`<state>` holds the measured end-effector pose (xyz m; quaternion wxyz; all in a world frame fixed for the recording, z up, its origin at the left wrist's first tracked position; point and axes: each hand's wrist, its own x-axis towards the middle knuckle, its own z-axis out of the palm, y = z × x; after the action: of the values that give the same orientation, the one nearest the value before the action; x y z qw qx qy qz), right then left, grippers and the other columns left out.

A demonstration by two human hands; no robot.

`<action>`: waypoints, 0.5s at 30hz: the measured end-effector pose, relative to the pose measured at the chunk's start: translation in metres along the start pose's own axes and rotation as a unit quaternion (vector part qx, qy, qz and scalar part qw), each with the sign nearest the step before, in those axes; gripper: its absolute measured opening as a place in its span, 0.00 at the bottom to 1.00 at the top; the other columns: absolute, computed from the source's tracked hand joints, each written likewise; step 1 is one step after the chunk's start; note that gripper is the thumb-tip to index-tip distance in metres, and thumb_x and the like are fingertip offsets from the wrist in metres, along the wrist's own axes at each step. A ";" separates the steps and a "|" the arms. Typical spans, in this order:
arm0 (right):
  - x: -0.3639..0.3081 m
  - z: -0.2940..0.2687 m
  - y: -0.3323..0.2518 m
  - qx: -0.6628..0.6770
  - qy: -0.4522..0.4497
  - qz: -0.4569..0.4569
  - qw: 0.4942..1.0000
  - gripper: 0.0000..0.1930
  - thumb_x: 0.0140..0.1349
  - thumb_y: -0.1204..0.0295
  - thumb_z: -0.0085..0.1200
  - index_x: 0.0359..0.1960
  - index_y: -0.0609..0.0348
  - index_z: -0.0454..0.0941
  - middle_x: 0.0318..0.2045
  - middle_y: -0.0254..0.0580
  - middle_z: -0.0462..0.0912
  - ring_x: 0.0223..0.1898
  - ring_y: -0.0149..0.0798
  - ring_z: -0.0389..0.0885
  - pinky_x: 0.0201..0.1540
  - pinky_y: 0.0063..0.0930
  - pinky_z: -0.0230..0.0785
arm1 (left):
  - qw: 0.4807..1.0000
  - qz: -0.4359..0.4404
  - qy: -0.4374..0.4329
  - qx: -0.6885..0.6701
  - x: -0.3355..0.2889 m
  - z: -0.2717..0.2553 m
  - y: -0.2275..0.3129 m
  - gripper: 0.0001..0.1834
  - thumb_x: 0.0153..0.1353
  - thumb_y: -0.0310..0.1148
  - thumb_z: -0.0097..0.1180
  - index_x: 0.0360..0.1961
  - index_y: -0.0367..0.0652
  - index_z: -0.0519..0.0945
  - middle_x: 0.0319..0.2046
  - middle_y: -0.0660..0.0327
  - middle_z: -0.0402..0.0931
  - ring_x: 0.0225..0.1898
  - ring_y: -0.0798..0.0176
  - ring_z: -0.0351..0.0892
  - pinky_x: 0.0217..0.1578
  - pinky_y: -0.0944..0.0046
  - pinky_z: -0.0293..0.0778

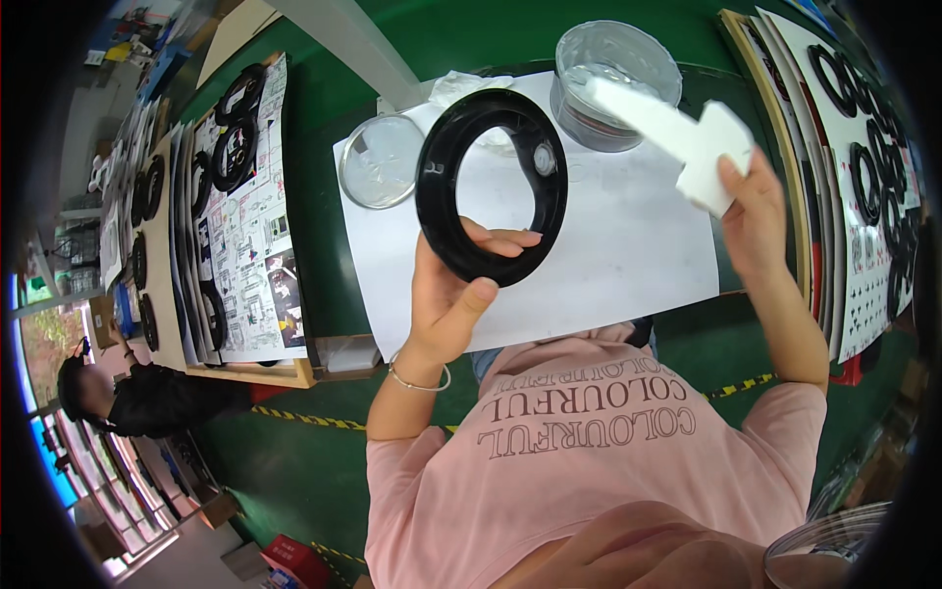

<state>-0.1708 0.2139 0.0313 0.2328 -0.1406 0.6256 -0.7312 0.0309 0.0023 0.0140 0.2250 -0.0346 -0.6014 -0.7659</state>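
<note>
My left hand (pixel 446 299) grips a glossy black ring (pixel 438 172) at its lower edge, fingers through the opening and thumb on the near side. The ring is held up, tilted, above a white sheet (pixel 628 240). On its right side is a pale round spot; I cannot tell whether it is a smear or a reflection. My right hand (pixel 756 211) pinches the broad end of a flat white spatula-like piece (pixel 708 157). Its narrow end points toward a clear plastic tub (pixel 623 64) with whitish, smeared contents, and overlaps the tub from this angle.
Left of the ring lies a round clear lid (pixel 378 162), with crumpled white tissue (pixel 471 86) behind. Racks of boards with black rings stand at left (pixel 245 226) and right (pixel 834 196). A grey post (pixel 353 44) rises at the back. Another person (pixel 147 398) is far left.
</note>
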 end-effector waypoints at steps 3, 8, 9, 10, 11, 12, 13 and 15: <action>0.021 -0.028 -0.001 -0.226 0.018 -0.223 0.948 0.16 0.56 0.75 0.48 0.47 0.63 0.68 0.39 0.43 0.76 0.39 0.34 0.77 0.36 0.25 0.71 | 0.998 -0.006 0.028 -0.052 -0.001 -0.003 0.000 0.20 0.57 0.37 0.49 0.45 0.39 0.59 0.35 0.52 0.71 0.45 0.45 0.71 0.47 0.50 0.67; 0.013 -0.033 -0.016 -0.670 -0.111 -0.519 0.519 0.12 0.45 0.81 0.49 0.34 0.60 0.77 0.39 0.50 0.76 0.41 0.47 0.77 0.40 0.29 0.71 | 0.989 -0.029 0.057 -0.135 0.000 -0.006 0.003 0.22 0.58 0.40 0.47 0.47 0.39 0.58 0.35 0.53 0.71 0.44 0.44 0.71 0.46 0.49 0.68; 0.007 -0.037 -0.021 -0.673 -0.118 -0.511 0.521 0.11 0.46 0.81 0.49 0.34 0.61 0.77 0.38 0.49 0.77 0.41 0.46 0.77 0.41 0.30 0.71 | 0.986 -0.028 0.055 -0.154 0.001 -0.007 0.003 0.22 0.58 0.40 0.47 0.47 0.39 0.58 0.34 0.53 0.71 0.44 0.44 0.71 0.45 0.49 0.69; 0.002 -0.041 -0.024 -0.672 -0.118 -0.511 0.522 0.11 0.46 0.81 0.49 0.34 0.61 0.77 0.38 0.49 0.77 0.41 0.46 0.77 0.41 0.30 0.71 | 0.983 -0.027 0.054 -0.172 0.002 -0.008 0.003 0.22 0.58 0.41 0.46 0.48 0.39 0.58 0.34 0.53 0.71 0.44 0.44 0.71 0.45 0.49 0.69; -0.003 -0.045 -0.027 -0.672 -0.120 -0.508 0.526 0.12 0.46 0.80 0.50 0.35 0.61 0.77 0.38 0.49 0.77 0.41 0.47 0.77 0.41 0.31 0.71 | 0.983 -0.028 0.053 -0.171 0.003 -0.007 0.003 0.22 0.58 0.41 0.46 0.48 0.39 0.58 0.34 0.53 0.71 0.44 0.44 0.71 0.45 0.49 0.69; -0.005 -0.050 -0.030 -0.671 -0.122 -0.504 0.530 0.12 0.46 0.80 0.50 0.36 0.61 0.76 0.38 0.49 0.77 0.41 0.47 0.76 0.41 0.31 0.71 | 0.983 -0.028 0.054 -0.175 0.004 -0.007 0.003 0.22 0.58 0.41 0.46 0.48 0.39 0.58 0.34 0.53 0.71 0.44 0.44 0.71 0.45 0.50 0.70; -0.005 -0.056 -0.033 -0.669 -0.121 -0.505 0.531 0.12 0.46 0.80 0.50 0.36 0.61 0.76 0.38 0.49 0.77 0.41 0.47 0.76 0.41 0.31 0.71 | 0.982 -0.029 0.056 -0.178 0.005 -0.006 0.004 0.23 0.59 0.41 0.46 0.48 0.39 0.57 0.34 0.54 0.71 0.44 0.44 0.71 0.45 0.50 0.70; -0.004 -0.070 -0.036 -0.662 -0.107 -0.510 0.539 0.12 0.49 0.80 0.49 0.38 0.64 0.75 0.39 0.52 0.77 0.42 0.49 0.76 0.43 0.31 0.70 | 0.981 -0.031 0.054 -0.182 0.009 -0.002 0.004 0.23 0.58 0.42 0.46 0.49 0.39 0.57 0.34 0.53 0.71 0.44 0.44 0.72 0.45 0.50 0.70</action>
<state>-0.2078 0.2792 0.0547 -0.2733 -0.6272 0.7245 -0.0835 0.0249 -0.0033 0.0196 0.2229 -0.0151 -0.4400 -0.8698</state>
